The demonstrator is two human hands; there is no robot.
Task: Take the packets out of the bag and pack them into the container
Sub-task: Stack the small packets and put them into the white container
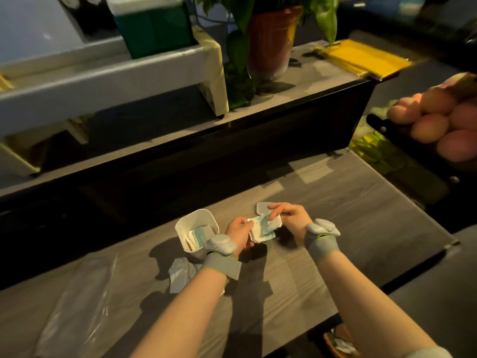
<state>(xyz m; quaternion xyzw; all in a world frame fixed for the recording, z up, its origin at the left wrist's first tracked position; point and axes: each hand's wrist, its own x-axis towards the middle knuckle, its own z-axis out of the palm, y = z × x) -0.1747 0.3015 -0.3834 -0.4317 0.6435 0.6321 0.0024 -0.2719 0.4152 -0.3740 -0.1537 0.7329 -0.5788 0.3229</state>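
Packets (pixel 262 229) between both hands, beside container (pixel 197 229)

A grey wood-grain table (pixel 348 208) fills the foreground. Behind it runs a dark counter (pixel 296 117) bearing a potted plant (pixel 268 42), a yellow packet stack (pixel 361 58) and a white stand (pixel 108 78) with a green box (pixel 154 29). Peach-coloured fruit (pixel 438 120) sits at right.

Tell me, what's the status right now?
Both hands, left and right, gripping packets above table. Container upright, partly filled. Loose packets beside it; nothing blocking.
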